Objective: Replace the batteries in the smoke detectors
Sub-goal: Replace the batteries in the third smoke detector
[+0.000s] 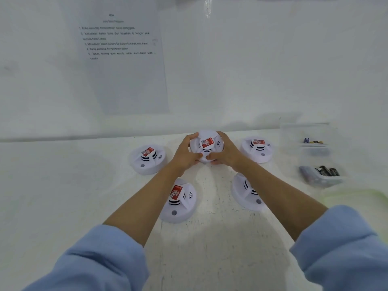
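Single head-worn wide-angle view, facing forward and down over the left hand [185, 153] and right hand [226, 152]. Hands mid-frame, arms outstretched; surface [63, 185] beneath them, wall [273, 70] beyond.

This is a bare, staged workstation rather than a home. A printed instruction sheet [121, 59] with numbered steps hangs on a plain white wall [262, 70]. Below the sheet stands a scuffed white table [63, 185] bearing five units of the same white smoke detector [148, 159]. To the lower right of the sheet, clear plastic tubs [321, 180] hold loose batteries [327, 171].
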